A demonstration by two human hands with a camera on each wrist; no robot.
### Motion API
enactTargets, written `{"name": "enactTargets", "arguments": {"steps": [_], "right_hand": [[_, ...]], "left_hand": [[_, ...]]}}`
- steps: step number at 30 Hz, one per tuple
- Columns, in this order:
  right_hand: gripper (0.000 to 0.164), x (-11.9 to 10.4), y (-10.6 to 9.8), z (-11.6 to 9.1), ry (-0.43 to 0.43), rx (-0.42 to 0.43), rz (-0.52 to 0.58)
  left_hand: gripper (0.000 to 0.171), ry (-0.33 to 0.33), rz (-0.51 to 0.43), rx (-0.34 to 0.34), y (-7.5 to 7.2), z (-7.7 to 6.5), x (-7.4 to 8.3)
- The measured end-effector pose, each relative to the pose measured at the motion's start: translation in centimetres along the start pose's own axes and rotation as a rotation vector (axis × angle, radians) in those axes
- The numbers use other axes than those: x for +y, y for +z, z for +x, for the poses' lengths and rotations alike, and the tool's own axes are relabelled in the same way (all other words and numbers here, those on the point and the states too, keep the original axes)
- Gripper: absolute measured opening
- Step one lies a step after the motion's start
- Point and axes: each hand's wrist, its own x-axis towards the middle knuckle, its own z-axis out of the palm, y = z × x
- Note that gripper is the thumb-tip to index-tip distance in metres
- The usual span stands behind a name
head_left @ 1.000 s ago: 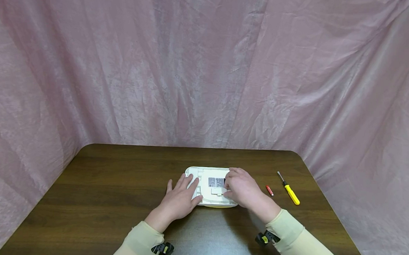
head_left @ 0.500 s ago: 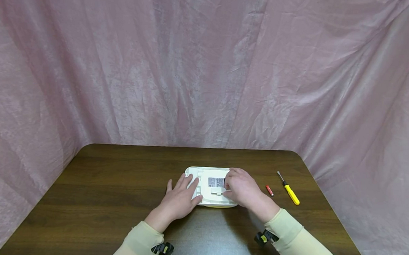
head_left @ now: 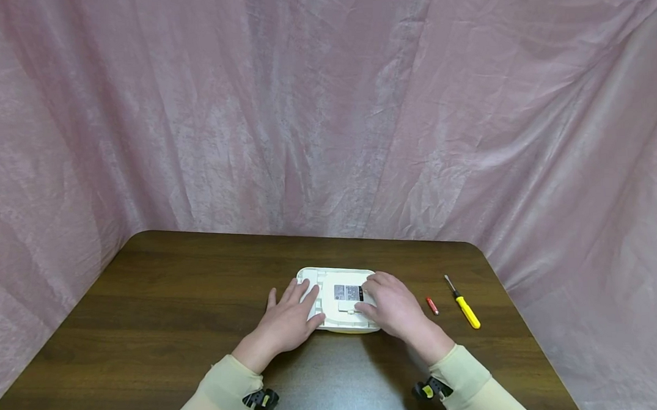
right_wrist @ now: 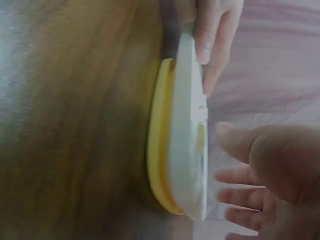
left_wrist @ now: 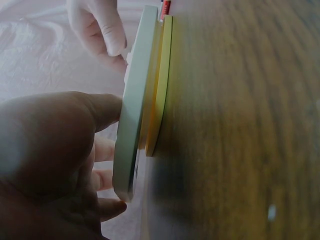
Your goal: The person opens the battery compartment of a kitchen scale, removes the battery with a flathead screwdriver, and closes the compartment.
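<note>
A flat white plastic device [head_left: 328,293] with a yellow lower part [left_wrist: 162,95] lies on the table, its grey printed label facing up. Below the label sits a small white raised piece [head_left: 346,306]. My left hand [head_left: 286,322] rests with spread fingers on the device's left end. Over the right end hovers my right hand [head_left: 396,306], its thumb near the small raised piece. In the right wrist view, the right hand's loosely bent fingers [right_wrist: 242,197] stand apart from the device and grip nothing.
Right of the device lies a small red battery [head_left: 432,305]. Farther right is a screwdriver [head_left: 468,311] with a yellow handle. The brown wooden table [head_left: 189,296] ends at a pink curtain [head_left: 324,107].
My right hand has lifted slightly off the device's right end, uncovering more of its far right corner, and its fingers have loosened. The left hand stays in place.
</note>
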Motion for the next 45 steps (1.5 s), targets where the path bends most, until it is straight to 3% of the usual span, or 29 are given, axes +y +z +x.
{"name": "enactTargets", "arguments": {"steps": [5,9,23,45], "right_hand": [[0.063,0.1,1.0,-0.4,0.093,-0.008,0.012],[0.069,0.2,1.7,-0.6,0.125,-0.026,0.014],[0.073,0.3,2.6,-0.6,0.166,-0.04,0.004],[0.078,0.2,2.4,-0.8,0.21,-0.045,0.048]], "left_hand": [[0.068,-0.003,0.0,-0.003,-0.2,0.0,0.1],[0.066,-0.008,0.009,-0.01,-0.6,-0.1,0.4],[0.066,-0.007,0.013,-0.013,-0.6,-0.1,0.5],[0.067,-0.013,0.019,-0.012,-0.6,-0.1,0.6]]}}
